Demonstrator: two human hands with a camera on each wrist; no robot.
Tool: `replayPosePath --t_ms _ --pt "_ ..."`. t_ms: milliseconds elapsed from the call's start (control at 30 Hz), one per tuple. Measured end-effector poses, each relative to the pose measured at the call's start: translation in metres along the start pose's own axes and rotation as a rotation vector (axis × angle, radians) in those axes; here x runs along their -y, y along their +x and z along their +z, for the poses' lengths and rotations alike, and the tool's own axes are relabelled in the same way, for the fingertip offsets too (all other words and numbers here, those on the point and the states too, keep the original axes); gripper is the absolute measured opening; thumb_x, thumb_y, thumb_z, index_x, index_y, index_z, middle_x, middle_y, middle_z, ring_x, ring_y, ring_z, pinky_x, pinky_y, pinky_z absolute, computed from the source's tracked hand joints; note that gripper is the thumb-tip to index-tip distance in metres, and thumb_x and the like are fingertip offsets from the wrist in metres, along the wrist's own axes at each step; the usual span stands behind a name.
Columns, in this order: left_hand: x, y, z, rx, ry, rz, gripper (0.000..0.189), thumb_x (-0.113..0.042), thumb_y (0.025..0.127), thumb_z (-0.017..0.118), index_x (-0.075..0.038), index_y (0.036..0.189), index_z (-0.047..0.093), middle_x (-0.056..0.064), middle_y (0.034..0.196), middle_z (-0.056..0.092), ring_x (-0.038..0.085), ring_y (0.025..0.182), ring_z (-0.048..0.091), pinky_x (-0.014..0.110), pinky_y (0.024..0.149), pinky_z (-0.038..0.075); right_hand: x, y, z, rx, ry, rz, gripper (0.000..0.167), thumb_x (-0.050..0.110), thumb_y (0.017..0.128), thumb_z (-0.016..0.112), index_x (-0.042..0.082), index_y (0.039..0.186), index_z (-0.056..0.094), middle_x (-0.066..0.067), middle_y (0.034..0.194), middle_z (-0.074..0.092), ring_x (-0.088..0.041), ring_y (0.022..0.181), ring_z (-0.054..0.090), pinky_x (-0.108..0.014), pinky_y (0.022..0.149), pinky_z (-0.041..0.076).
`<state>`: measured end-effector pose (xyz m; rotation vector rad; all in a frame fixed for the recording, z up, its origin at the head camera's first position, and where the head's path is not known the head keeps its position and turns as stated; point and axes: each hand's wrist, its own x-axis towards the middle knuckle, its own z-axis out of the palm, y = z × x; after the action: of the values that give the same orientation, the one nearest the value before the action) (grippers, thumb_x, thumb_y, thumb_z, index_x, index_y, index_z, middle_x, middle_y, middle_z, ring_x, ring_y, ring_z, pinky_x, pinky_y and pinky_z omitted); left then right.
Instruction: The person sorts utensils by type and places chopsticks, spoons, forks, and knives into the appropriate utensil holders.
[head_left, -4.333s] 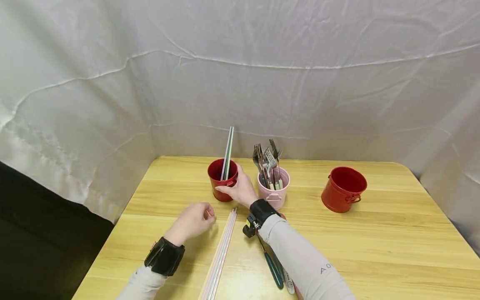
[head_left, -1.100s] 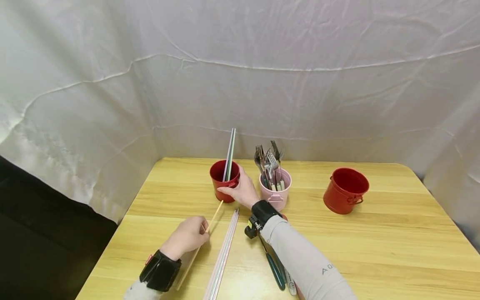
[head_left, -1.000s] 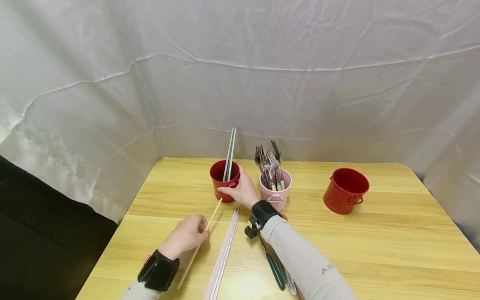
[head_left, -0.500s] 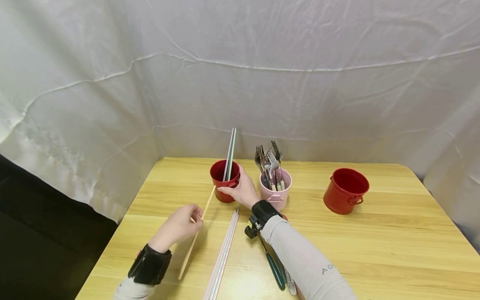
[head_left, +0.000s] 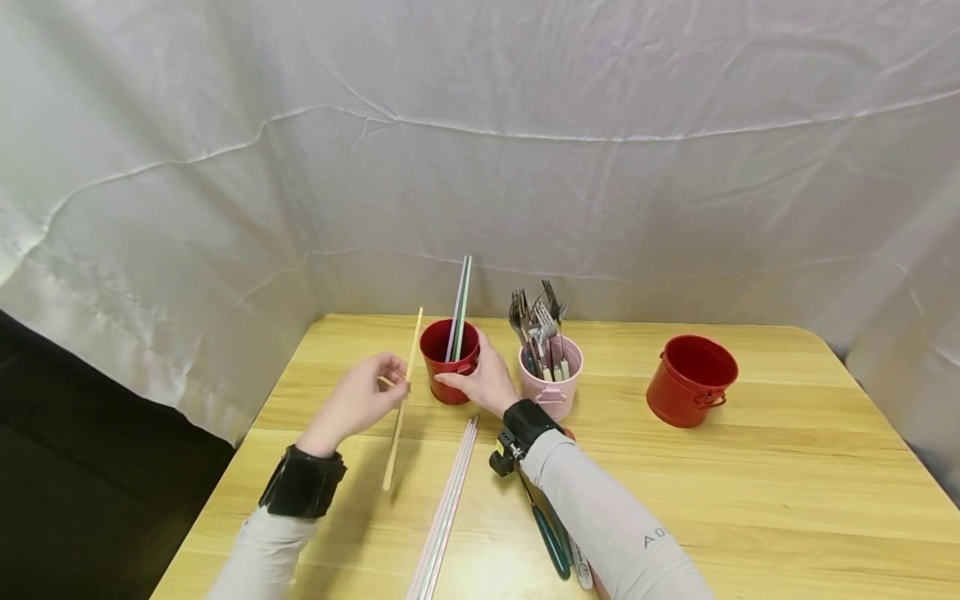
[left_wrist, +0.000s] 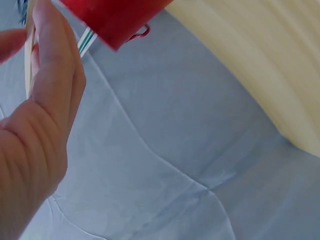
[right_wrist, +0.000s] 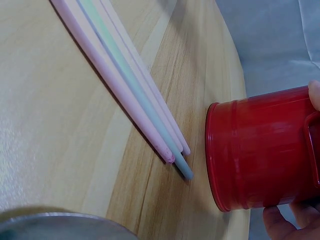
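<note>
A pale yellow chopstick is pinched between the thumb and fingers of my left hand, raised off the table and tilted steeply. It stands just left of a small red bucket that has several chopsticks in it. My right hand grips this bucket at its right side and front, by the handle. In the right wrist view, the bucket's wall fills the right side, with fingertips at its edge. More pastel chopsticks lie in a bunch on the table in front of it.
A pink bucket full of forks stands right of my right hand. Farther right is a second red bucket. Dark green-handled utensils lie partly hidden under my right forearm. A grey curtain hangs behind the table.
My left hand has picked up the yellow chopstick from beside the bunch, then lifted it up and turned it more upright beside the red bucket. My right hand has kept its grip.
</note>
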<state>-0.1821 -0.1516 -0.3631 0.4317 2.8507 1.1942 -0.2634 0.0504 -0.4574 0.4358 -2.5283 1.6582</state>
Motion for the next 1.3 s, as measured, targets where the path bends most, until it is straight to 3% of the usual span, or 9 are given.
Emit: replayPosePath --t_ms 167,467,633,767,1033,1300 --pt "-0.011 0.016 -0.007 -0.101 -0.033 0.019 0.02 -0.006 0.095 0.059 0.006 0.11 0.061 0.021 0.101 0.069 0.028 0.088 0.07 0.036 0.078 0.062 0.0 0.0 0.0 0.003 0.0 -0.01 0.093 0.021 0.077 0.089 0.01 0.152 0.035 -0.015 0.146 0.056 -0.03 0.135 0.055 -0.046 0.115 0.045" --pt "-0.031 0.045 -0.016 -0.37 -0.092 0.079 0.019 -0.009 0.095 0.061 0.001 0.111 0.062 0.02 0.103 0.072 0.03 0.089 0.071 0.036 0.08 0.061 0.0 0.001 0.0 0.007 0.0 0.0 0.092 0.019 0.078 0.088 0.01 0.152 0.035 -0.014 0.147 0.055 -0.028 0.135 0.054 -0.044 0.115 0.044" --pt "-0.04 0.057 -0.017 -0.513 -0.124 0.129 0.02 -0.012 0.096 0.064 0.001 0.112 0.062 0.017 0.104 0.072 0.029 0.092 0.073 0.038 0.085 0.061 0.002 0.0 0.0 0.004 -0.008 0.003 0.091 0.021 0.078 0.088 0.01 0.152 0.036 -0.014 0.147 0.055 -0.029 0.135 0.055 -0.045 0.115 0.045" --pt "-0.045 0.067 -0.014 -0.588 -0.17 0.177 0.02 -0.01 0.096 0.065 0.002 0.111 0.061 0.018 0.103 0.071 0.03 0.092 0.073 0.04 0.086 0.061 0.002 0.0 0.0 0.002 -0.014 0.01 0.09 0.022 0.079 0.088 0.011 0.152 0.036 -0.013 0.147 0.055 -0.029 0.135 0.055 -0.046 0.115 0.044" --pt "-0.039 0.085 -0.002 -0.586 -0.167 0.175 0.02 -0.011 0.097 0.064 0.001 0.113 0.061 0.019 0.104 0.07 0.033 0.094 0.072 0.042 0.088 0.061 0.002 0.0 0.001 0.006 -0.007 0.006 0.091 0.021 0.078 0.088 0.012 0.152 0.036 -0.013 0.147 0.055 -0.028 0.135 0.055 -0.045 0.115 0.045" --pt "-0.023 0.093 0.017 -0.484 -0.082 0.131 0.019 -0.01 0.098 0.061 0.001 0.113 0.061 0.019 0.106 0.072 0.033 0.097 0.072 0.044 0.089 0.061 0.003 -0.001 -0.001 0.006 -0.006 0.008 0.091 0.021 0.078 0.088 0.012 0.152 0.035 -0.013 0.145 0.057 -0.028 0.132 0.056 -0.045 0.114 0.045"
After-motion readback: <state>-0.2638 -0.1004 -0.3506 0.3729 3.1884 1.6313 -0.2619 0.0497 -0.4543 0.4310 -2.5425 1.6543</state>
